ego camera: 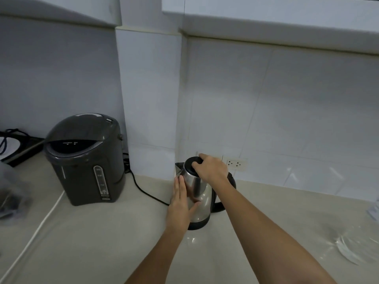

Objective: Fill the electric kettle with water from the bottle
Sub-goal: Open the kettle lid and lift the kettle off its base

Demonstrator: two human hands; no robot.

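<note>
At lower centre of the frame, the steel kettle is stood upright on the counter. Its side is pressed by the flat, extended fingers of the left hand; its black lid is gripped by the right hand. A dark water boiler is seen at left.

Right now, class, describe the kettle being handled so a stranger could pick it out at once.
Find the white pillar jutting from the tiled wall; the kettle stands on the counter at its foot. Unlike the bigger dark grey water boiler nearby, it is shiny steel with a black lid and handle.
</note>
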